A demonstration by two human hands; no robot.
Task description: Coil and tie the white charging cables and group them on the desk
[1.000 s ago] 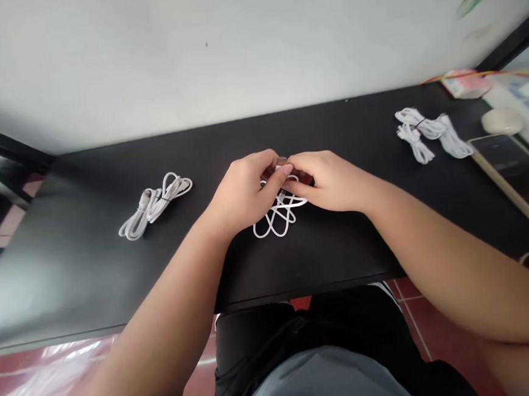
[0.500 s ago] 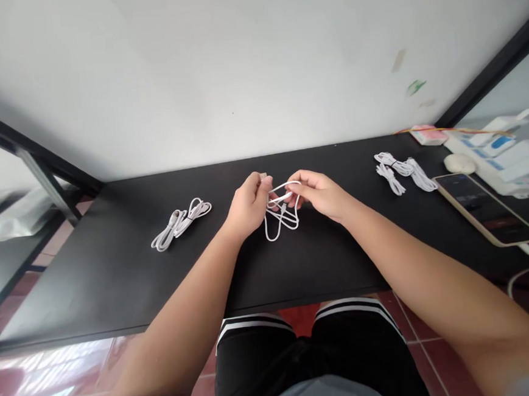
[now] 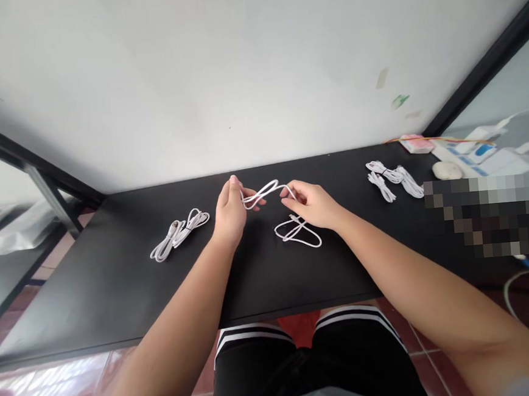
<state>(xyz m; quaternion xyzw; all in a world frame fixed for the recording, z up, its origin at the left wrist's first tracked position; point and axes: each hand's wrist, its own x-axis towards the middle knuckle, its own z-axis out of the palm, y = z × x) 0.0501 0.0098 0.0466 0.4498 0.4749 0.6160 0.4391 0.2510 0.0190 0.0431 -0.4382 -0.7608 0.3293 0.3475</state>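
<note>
A white charging cable (image 3: 264, 192) stretches between my two hands above the black table (image 3: 261, 277). My left hand (image 3: 231, 210) is closed on gathered loops of it, thumb on top. My right hand (image 3: 308, 202) pinches a single strand, which runs down behind the fingers. The loose rest of the cable lies in a flat tangle on the table just below my right hand, with a connector end showing there. To the left of my left hand lie bundled white cables (image 3: 178, 235), folded into loops.
More bundled white cables (image 3: 395, 178) lie at the right rear. Beyond them are a white mouse-shaped object (image 3: 447, 170), a pink-and-white box (image 3: 416, 144) and a power strip with plugs (image 3: 469, 157). A pixelated patch covers the right side. A pale wall (image 3: 219, 85) rises behind the table.
My hands have moved apart, the left one leftward, drawing loops of the cable out between them. The rest of the cable has dropped onto the table, slightly to the right. The view has shifted a little.
</note>
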